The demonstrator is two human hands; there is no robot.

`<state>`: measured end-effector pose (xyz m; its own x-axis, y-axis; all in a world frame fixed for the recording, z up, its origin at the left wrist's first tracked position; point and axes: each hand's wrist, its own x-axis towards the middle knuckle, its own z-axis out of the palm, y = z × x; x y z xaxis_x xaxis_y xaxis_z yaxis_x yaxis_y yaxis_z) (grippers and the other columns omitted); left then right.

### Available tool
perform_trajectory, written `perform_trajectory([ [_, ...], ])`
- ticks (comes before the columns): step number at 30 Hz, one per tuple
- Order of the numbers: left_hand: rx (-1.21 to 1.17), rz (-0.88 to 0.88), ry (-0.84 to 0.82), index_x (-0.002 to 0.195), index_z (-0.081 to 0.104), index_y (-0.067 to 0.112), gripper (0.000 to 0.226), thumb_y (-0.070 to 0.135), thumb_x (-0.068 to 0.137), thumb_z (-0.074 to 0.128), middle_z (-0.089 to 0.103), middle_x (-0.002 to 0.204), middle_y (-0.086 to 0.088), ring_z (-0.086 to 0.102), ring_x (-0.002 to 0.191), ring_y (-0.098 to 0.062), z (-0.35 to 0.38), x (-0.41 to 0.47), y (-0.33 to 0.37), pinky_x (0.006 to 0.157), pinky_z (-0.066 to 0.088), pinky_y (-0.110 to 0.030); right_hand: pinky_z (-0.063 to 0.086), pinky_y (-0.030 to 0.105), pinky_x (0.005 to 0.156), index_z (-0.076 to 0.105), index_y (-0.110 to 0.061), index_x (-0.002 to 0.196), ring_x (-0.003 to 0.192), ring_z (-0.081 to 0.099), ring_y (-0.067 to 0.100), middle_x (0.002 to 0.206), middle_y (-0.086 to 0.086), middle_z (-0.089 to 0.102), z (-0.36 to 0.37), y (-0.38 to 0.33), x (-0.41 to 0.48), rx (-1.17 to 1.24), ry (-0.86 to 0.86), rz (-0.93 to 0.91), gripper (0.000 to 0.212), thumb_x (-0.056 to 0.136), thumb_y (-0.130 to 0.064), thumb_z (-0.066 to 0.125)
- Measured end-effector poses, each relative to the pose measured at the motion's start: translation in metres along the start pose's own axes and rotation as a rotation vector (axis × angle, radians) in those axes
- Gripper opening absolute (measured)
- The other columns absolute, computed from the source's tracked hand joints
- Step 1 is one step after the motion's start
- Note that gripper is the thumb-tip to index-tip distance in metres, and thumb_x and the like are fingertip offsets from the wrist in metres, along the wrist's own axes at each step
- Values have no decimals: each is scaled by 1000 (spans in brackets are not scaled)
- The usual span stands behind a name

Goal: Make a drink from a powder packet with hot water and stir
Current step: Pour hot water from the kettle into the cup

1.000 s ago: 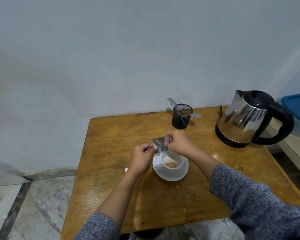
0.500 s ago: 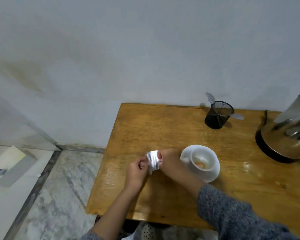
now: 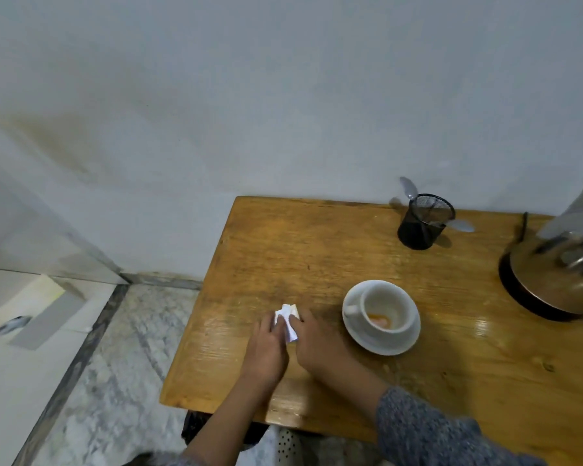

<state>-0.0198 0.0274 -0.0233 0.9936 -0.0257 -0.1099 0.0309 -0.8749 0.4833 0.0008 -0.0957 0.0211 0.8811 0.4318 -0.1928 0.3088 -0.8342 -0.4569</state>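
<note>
A white cup (image 3: pixel 386 308) stands on a white saucer (image 3: pixel 381 344) on the wooden table (image 3: pixel 334 253); orange-brown powder lies at its bottom. Left of the cup, my left hand (image 3: pixel 266 348) and my right hand (image 3: pixel 313 341) both pinch a crumpled silvery-white powder packet (image 3: pixel 288 319) low over the tabletop. A steel electric kettle (image 3: pixel 559 260) with a black base sits at the right edge, partly cut off by the frame.
A black mesh holder (image 3: pixel 423 222) with two spoons stands at the back of the table by the wall. The table's left and front edges drop to a marble floor (image 3: pixel 115 364). Something dark sits under the table's front edge.
Both hands carried the packet from above the cup down and to the left, and it is now folded up small. The camera view swung left, pushing the kettle to the frame's edge.
</note>
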Motion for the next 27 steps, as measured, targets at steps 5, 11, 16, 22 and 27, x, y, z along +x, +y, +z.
perform_trajectory([
  [5, 95, -88, -53, 131, 42, 5, 48, 5, 83, 42, 43, 138, -15, 44, 118, -34, 2, 1, 4, 94, 45, -40, 50, 33, 71, 63, -6, 101, 89, 63, 28, 100, 12, 66, -80, 26, -21, 109, 443, -53, 26, 82, -12, 47],
  [11, -35, -91, 84, 115, 55, 3, 29, 8, 89, 46, 53, 125, -18, 51, 110, -35, -1, 8, 29, 95, 43, -42, 45, 38, 97, 62, -12, 114, 111, 58, 23, 118, 7, 64, -223, 122, -74, 289, 890, 320, 26, 91, -17, 52],
  [16, -337, 29, 182, 100, 59, 11, 20, 10, 95, 39, 58, 97, -5, 52, 94, -23, 10, 13, 97, 83, 34, -28, 41, 27, 94, 60, -12, 115, 113, 54, 20, 120, 8, 61, -276, 210, -146, 364, 1276, 552, 28, 96, -21, 41],
  [22, -608, -91, 255, 92, 60, 13, 25, 13, 97, 35, 61, 88, -8, 55, 89, -27, 36, 11, 132, 78, 39, -38, 36, 27, 86, 60, -6, 113, 112, 54, 29, 120, 15, 60, -266, 289, -194, 610, 1353, 835, 34, 98, -22, 34],
  [27, -618, -178, 306, 96, 60, 10, 26, 18, 98, 36, 62, 95, -13, 54, 92, -28, 47, 15, 141, 79, 41, -39, 38, 35, 81, 59, -13, 83, 93, 54, 25, 92, 12, 59, -249, 310, -200, 933, 1225, 912, 32, 97, -30, 36],
])
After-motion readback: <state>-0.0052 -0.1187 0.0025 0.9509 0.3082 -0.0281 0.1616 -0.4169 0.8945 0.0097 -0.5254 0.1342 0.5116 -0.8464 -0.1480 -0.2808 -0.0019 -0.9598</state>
